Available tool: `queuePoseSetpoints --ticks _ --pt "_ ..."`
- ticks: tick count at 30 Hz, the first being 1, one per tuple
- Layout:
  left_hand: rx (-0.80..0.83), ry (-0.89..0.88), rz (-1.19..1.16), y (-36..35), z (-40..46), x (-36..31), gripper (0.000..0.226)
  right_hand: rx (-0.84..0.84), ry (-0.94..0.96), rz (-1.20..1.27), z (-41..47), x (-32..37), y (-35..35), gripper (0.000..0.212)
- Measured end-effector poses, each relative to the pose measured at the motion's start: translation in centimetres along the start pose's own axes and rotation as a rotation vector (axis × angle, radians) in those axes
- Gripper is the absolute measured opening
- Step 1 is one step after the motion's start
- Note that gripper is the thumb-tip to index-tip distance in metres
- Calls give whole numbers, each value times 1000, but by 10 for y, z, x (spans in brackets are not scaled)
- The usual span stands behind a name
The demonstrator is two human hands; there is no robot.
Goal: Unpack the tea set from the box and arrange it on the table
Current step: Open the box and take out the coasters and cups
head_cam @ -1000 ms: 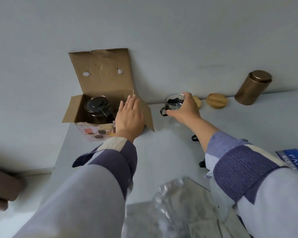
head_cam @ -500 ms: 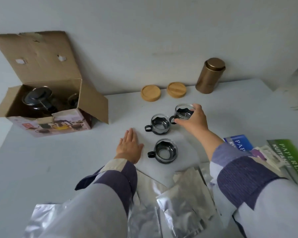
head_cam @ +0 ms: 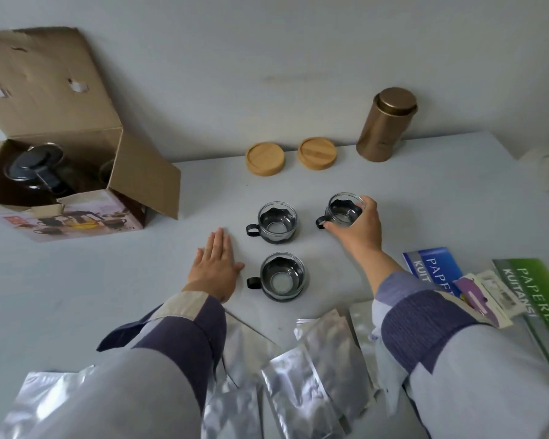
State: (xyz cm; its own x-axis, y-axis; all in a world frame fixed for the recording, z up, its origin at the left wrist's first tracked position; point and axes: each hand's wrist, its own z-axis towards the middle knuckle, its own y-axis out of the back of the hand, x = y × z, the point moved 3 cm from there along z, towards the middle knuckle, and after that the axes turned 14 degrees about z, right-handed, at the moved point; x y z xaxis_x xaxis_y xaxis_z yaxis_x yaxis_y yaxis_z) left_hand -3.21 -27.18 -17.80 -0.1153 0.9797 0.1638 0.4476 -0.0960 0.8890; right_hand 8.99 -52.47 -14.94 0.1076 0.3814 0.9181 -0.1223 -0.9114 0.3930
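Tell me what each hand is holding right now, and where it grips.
The right hand holds the far right cup by its rim and side. The left hand lies flat on the table, holding nothing.

- Cardboard box [head_cam: 76, 172]: open, flaps up, far left on the table, picture of the set on its front.
- Teapot [head_cam: 37, 172]: dark lid, inside the box.
- Three glass cups in dark holders, upright, handles left: middle cup [head_cam: 276, 221], near cup [head_cam: 281, 276], right cup [head_cam: 341, 210] gripped at its rim.
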Motion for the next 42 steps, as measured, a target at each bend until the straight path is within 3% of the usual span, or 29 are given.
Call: queuePoseSetpoints --ticks 4,8,12,18,21,26,33,36,42 --pt "3 1 4 1 -1 -1 67 14 -8 7 -1 -2 -1 101" --pt "2 -1 -5 1 -1 -1 67 88 -76 17 -5 3 3 125" --pt "-3 -4 -23 2 -2 0 67 222 -123 -227 -10 19 14 132" --pt "-61 -25 -145 19 -6 12 74 309 -45 -554 -25 70 9 98" --pt "-164 -40 -120 39 -14 33 61 350 44 -629 -34 99 -13 84" --pt "-403 33 -250 74 -30 100 42 501 161 -565 -59 138 -80 59" --pt "-671 250 -227 91 -50 214 39 640 376 -484 -100 203 -192 52" --pt "-654 327 -247 86 -47 256 44 608 466 -383 -115 231 -236 44" --pt "-428 324 -104 72 -17 311 66 595 515 -293 -121 259 -313 39"
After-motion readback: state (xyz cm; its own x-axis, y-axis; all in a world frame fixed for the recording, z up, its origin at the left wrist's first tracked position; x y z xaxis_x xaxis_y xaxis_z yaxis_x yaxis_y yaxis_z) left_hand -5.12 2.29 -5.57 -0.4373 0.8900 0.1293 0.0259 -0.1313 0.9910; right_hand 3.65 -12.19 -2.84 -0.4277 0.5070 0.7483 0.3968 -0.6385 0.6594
